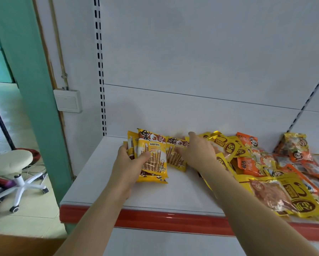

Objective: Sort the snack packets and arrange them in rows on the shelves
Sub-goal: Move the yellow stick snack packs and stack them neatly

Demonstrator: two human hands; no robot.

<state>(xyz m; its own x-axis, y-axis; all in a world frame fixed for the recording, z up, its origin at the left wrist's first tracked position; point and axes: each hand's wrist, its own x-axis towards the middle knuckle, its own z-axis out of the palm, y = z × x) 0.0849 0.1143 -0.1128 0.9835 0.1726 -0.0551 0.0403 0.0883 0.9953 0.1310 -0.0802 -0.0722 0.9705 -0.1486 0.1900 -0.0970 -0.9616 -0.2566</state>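
The left hand [127,164] grips a small stack of yellow wafer-roll packets [152,156], thumb curled across the front of the top packet and fingers wrapped behind the stack's left edge. The stack stands nearly upright at the left of the white shelf [155,193], its lower edge on the shelf surface.

The right hand [198,151] reaches to the far side, resting palm down on another wafer-roll packet [175,157] that lies flat just right of the held stack. Its fingers are extended and close together; whether they pinch the packet cannot be determined.

To the right lies an unsorted heap: yellow packets with brown round logos [227,146], orange packets [247,140], and a large yellow packet [282,194] showing brown contents, nearest the shelf's red front strip [164,218]. One packet [295,146] leans at the far right.

Left of the shelving are a wall switch [68,101], a green pillar [31,80] and a white swivel stool [12,161] on the tiled floor.
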